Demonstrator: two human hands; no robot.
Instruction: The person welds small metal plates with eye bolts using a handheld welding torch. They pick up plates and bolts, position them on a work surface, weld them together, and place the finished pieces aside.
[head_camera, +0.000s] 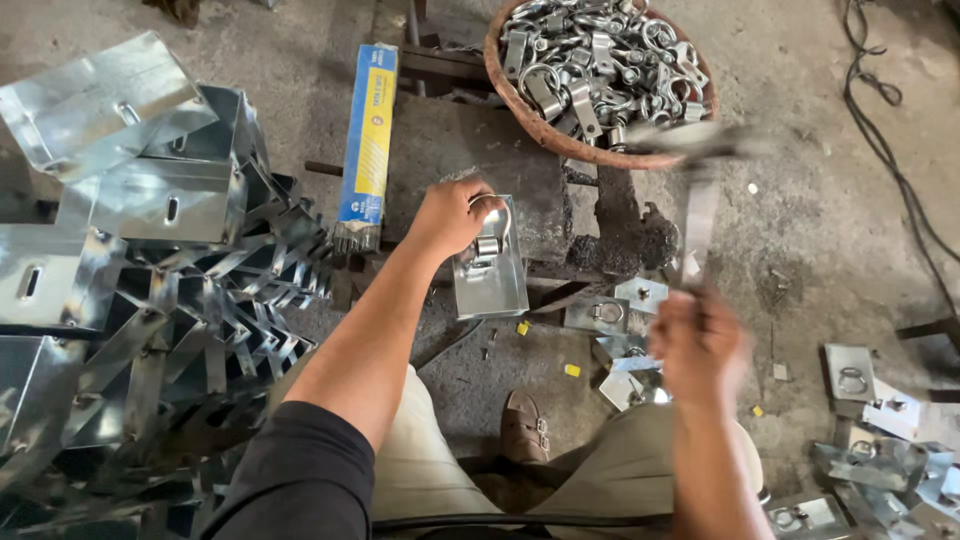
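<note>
Left hand (450, 215): gripping a shiny U-shaped clamp (490, 232), fingers curled round its loop, pressing it down onto a small galvanised plate (492, 280).
Right hand (697, 345): clenching the handle of a hammer (700, 195), raised and blurred with motion, head hanging just under the basket rim.
Plate: lying flat on the dark, pitted block (500, 170) serving as the bench, its near end overhanging the front edge.
Clamp: standing near the far end of the plate, loop uppermost, partly hidden by the fingers.
Blue and yellow box (368, 145): lying lengthwise along the left edge of the block, near end open, thin rods showing.
Basket (600, 150): sitting at the far right of the block, holding a heap of the same clamps.
Finished pieces (610, 315): lying scattered on the floor right of the block, each plate carrying a clamp; more of them (870, 400) spreading towards the right edge.
Sheet-metal stack (130, 260): piling up at the left, bent galvanised brackets with slots, well apart from both hands.
Foot (525, 425): resting in a brown sandal on the concrete floor (800, 220), between the knees.
Cable (885, 130): trailing black across the floor at the far right.
</note>
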